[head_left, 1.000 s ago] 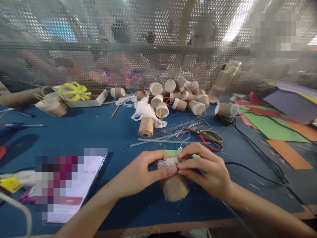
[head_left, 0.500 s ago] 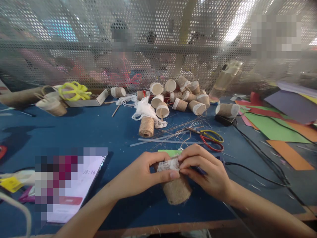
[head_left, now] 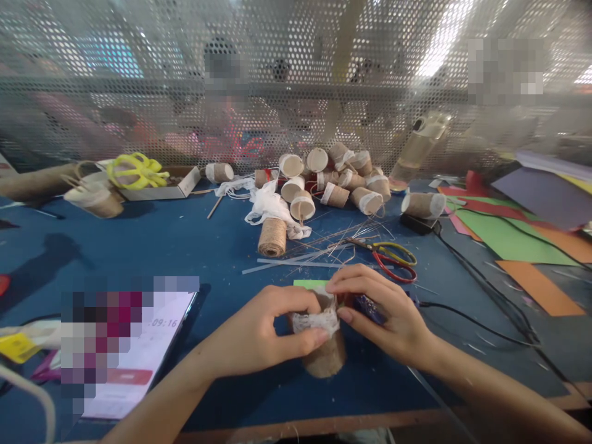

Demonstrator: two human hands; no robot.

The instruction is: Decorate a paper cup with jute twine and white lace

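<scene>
My left hand (head_left: pixel 271 324) is closed around the upper part of a small burlap-covered cup (head_left: pixel 326 359), its thumb pressing on the white lace trim (head_left: pixel 317 322) at the rim. The cup stands low over the table near its front edge, tilted slightly. On the cup's right side, the fingers and thumb of my right hand (head_left: pixel 383 311) pinch at the rim where the lace ends; what exactly lies between the fingertips is partly hidden. Beneath my right hand a dark blue object (head_left: pixel 369 306) with a black cable is mostly covered. A piece of green paper (head_left: pixel 309 283) lies behind the cup.
Behind lie a twine spool (head_left: pixel 272 237), white lace (head_left: pixel 267 205), scissors (head_left: pixel 395 262), clear sticks (head_left: pixel 296 264) and several burlap cups (head_left: pixel 337 195). A phone (head_left: pixel 139 361) rests at left. Coloured paper (head_left: pixel 499 234) and a black cable (head_left: pixel 490 293) spread at right.
The cup has turned more upright and shifted slightly left in my hands. My right fingers have moved from the front of the lace up and over the rim, spreading a little.
</scene>
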